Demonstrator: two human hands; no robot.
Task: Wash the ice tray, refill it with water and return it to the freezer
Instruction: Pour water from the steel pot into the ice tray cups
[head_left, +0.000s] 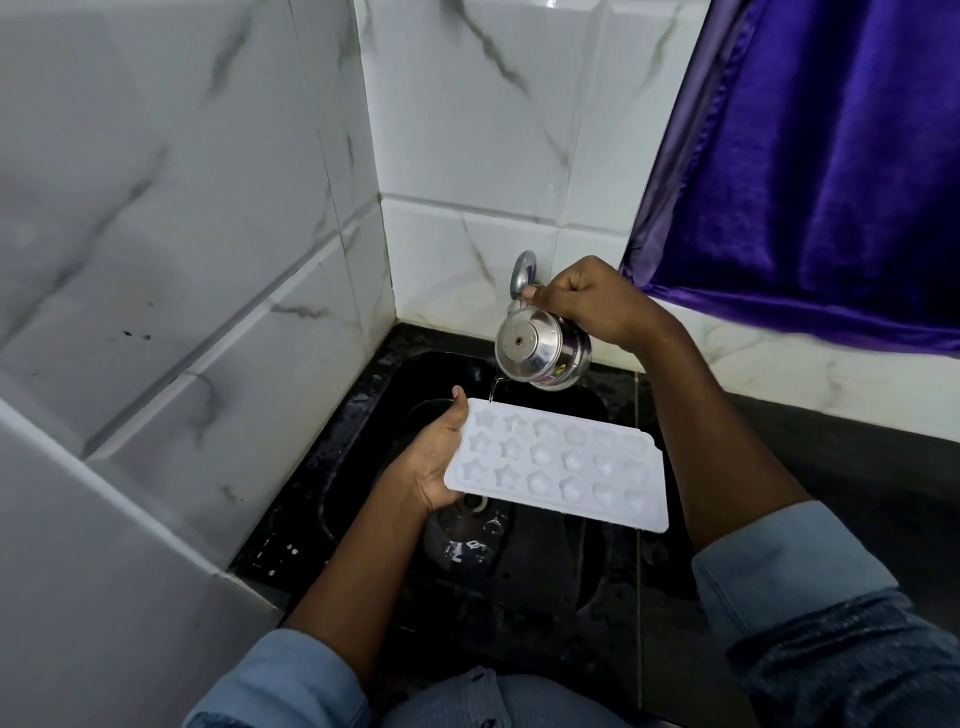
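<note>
Left hand (434, 457) gripped the white ice tray (558, 465) by its end above the black sink (363, 415), right hand (587, 301) clasped a tilted steel pot (540, 348), thin water stream (493, 388) fell onto the tray's far edge

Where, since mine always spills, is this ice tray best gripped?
By the flat short-end rim of the ice tray, from the left, as the left hand does: thumb on top, palm beneath. The moulds stay clear for pouring.
</note>
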